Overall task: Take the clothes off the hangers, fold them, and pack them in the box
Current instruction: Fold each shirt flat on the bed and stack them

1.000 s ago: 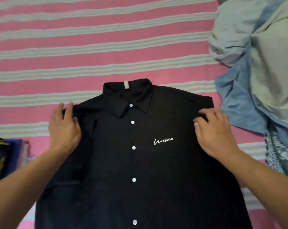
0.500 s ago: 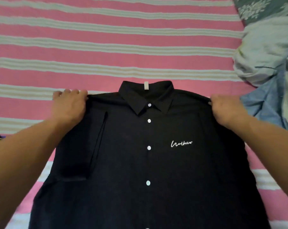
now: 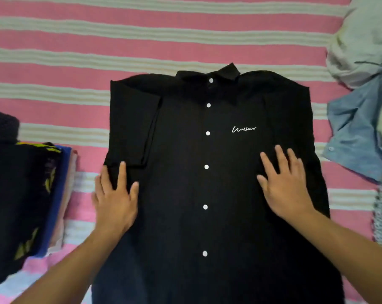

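Both hands now lie flat with spread fingers, gripping nothing: the left hand (image 3: 114,202) at the shirt's (image 3: 205,187) left edge, the right hand (image 3: 283,183) on its chest. They have left the shoulders; the shirt lies buttoned and smoothed on the bed (image 3: 76,62), ready for folding.

We see a black shirt (image 3: 185,194) lying buttoned on the striped bed (image 3: 76,51). Our left hand (image 3: 114,202) presses flat at 8 o'clock, our right hand (image 3: 284,187) at 4 o'clock.
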